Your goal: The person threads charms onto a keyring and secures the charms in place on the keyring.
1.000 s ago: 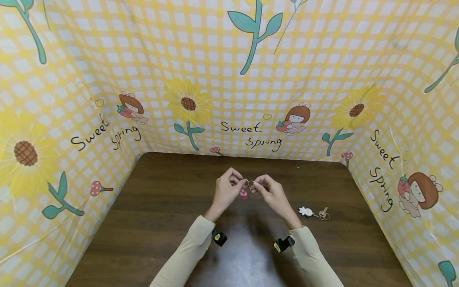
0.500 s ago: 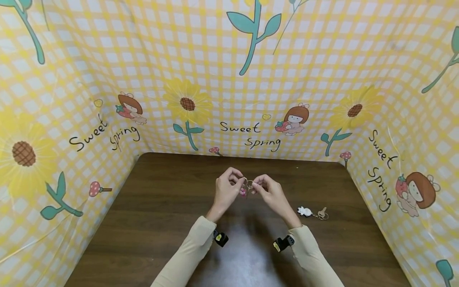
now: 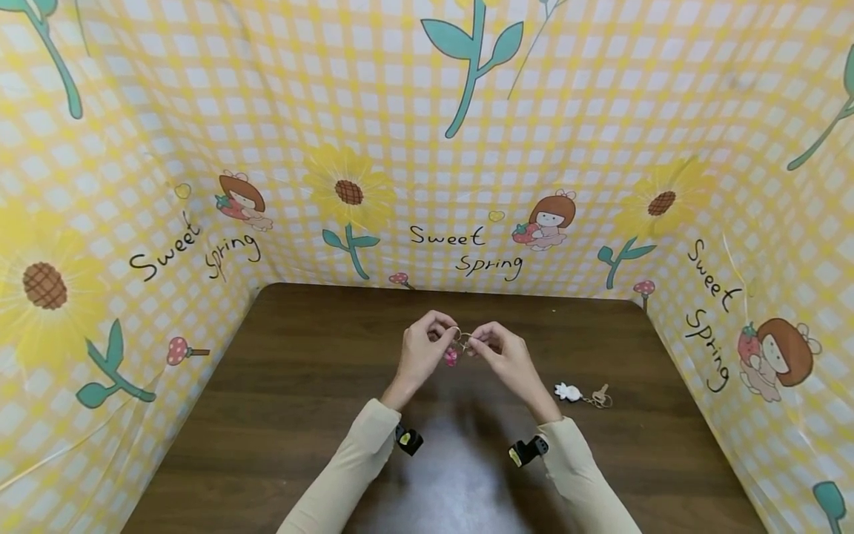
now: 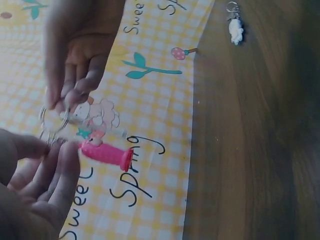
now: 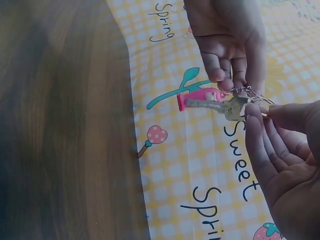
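Note:
My left hand [image 3: 423,348] and right hand [image 3: 500,352] meet above the far middle of the table. The left thumb and fingers pinch a keychain by its metal end. Its pink figure charm [image 4: 106,153] hangs from a short chain [image 5: 245,91]. Between the fingertips of my right hand [image 5: 295,165] is a metal key ring [image 4: 54,120]. A silver key [image 5: 232,107] sits at that ring, its blade alongside the charm. Fingers partly cover where the ring, key and chain join, so I cannot tell how they are linked.
A second keychain, with a white figure charm [image 3: 568,393] and a key [image 3: 602,395] on a ring, lies on the wooden table [image 3: 300,445] at right. Yellow checked cloth [image 3: 427,163] walls in the back and both sides.
Both hands stay nearly in place, with small finger shifts. The ring shows a little more between the fingertips, and the pink charm has swung slightly left.

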`<action>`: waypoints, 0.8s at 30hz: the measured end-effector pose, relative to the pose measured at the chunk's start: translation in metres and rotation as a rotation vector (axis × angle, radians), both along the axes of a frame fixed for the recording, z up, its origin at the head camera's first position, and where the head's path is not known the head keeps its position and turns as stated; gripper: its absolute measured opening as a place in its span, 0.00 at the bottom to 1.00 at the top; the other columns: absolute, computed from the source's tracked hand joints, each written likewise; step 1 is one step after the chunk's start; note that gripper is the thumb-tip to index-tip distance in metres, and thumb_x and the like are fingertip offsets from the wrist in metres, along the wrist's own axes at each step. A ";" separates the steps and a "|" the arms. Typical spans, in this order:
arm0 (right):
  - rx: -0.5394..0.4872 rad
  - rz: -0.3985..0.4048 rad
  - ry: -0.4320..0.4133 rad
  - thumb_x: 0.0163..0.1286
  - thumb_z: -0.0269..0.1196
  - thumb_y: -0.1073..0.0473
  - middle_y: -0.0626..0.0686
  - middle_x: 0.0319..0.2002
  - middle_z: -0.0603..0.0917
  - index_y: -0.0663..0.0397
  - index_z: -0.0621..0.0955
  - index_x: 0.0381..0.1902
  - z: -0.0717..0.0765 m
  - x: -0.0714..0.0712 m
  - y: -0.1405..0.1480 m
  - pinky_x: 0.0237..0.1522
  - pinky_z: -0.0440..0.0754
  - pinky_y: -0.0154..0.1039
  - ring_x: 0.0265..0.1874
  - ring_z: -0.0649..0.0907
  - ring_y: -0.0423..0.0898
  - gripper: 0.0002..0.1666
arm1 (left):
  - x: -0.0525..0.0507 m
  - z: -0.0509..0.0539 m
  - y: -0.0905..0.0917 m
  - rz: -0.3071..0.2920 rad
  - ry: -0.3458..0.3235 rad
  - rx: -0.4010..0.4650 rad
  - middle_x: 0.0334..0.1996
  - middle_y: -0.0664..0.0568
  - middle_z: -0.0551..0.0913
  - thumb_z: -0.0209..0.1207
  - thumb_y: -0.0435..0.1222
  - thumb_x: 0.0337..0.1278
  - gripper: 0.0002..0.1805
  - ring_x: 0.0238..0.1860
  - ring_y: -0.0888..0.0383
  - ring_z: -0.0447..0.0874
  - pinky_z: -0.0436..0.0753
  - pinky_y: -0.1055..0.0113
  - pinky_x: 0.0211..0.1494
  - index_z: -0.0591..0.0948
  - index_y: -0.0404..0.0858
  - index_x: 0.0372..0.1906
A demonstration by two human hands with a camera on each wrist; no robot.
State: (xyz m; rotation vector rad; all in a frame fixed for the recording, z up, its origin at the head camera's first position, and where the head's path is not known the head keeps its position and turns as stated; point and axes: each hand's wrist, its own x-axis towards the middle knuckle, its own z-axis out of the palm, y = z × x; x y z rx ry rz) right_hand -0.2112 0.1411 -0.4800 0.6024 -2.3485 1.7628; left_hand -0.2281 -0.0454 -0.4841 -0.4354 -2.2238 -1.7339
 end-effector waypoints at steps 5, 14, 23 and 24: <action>0.005 -0.020 0.010 0.77 0.65 0.69 0.60 0.36 0.88 0.68 0.82 0.45 0.002 -0.002 0.004 0.38 0.83 0.31 0.36 0.89 0.60 0.05 | -0.005 -0.001 -0.007 -0.121 -0.079 0.039 0.32 0.41 0.89 0.67 0.29 0.69 0.03 0.28 0.50 0.88 0.89 0.57 0.36 0.87 0.31 0.41; 0.008 -0.013 0.042 0.77 0.65 0.67 0.61 0.37 0.88 0.66 0.83 0.45 0.000 -0.007 0.007 0.40 0.85 0.33 0.36 0.89 0.51 0.04 | -0.006 -0.003 -0.011 -0.189 -0.159 0.071 0.34 0.38 0.89 0.67 0.29 0.69 0.04 0.32 0.39 0.90 0.88 0.65 0.36 0.87 0.30 0.42; 0.002 -0.023 0.038 0.77 0.65 0.68 0.61 0.37 0.88 0.67 0.83 0.44 -0.001 -0.007 0.009 0.40 0.85 0.33 0.36 0.89 0.53 0.04 | -0.007 -0.005 -0.012 -0.195 -0.168 0.048 0.35 0.41 0.89 0.68 0.29 0.69 0.04 0.35 0.42 0.90 0.90 0.56 0.41 0.87 0.30 0.41; -0.001 -0.023 0.039 0.77 0.65 0.68 0.61 0.37 0.88 0.67 0.83 0.44 -0.001 -0.007 0.010 0.40 0.85 0.33 0.36 0.89 0.54 0.04 | -0.007 -0.005 -0.011 -0.194 -0.167 0.041 0.35 0.42 0.89 0.68 0.29 0.69 0.04 0.34 0.44 0.90 0.90 0.58 0.41 0.87 0.30 0.41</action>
